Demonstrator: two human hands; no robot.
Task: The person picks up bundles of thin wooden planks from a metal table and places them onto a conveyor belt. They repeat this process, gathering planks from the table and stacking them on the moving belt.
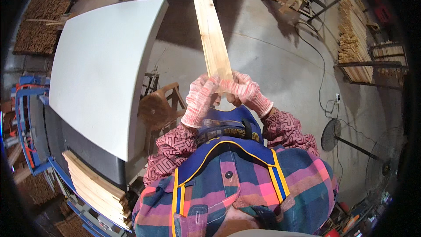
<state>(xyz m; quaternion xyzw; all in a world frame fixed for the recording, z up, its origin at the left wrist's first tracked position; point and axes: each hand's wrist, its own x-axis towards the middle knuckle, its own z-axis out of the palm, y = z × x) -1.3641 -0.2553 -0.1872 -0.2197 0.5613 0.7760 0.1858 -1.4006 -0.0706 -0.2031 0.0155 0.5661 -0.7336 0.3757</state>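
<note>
Both my hands wear pink-and-white knitted gloves with cut-off fingertips and meet at the near end of a long pale wooden board point(210, 30). My left hand point(202, 95) grips the board's left edge, and my right hand point(246, 91) grips its right edge. The thumbs lie on top; the other fingers curl beneath and are partly hidden. The board points away from me, held in front of my body, with a small dark knot near its far end. Below the hands is my blue apron point(228, 125) with yellow trim.
To the left stands a large white-topped table point(101, 66), with stacked boards point(94, 188) near its front. A wooden stool point(155, 109) sits beside it. On the right are a black fan point(331, 134), a floor cable point(323, 66) and a rack of wood strips point(353, 39).
</note>
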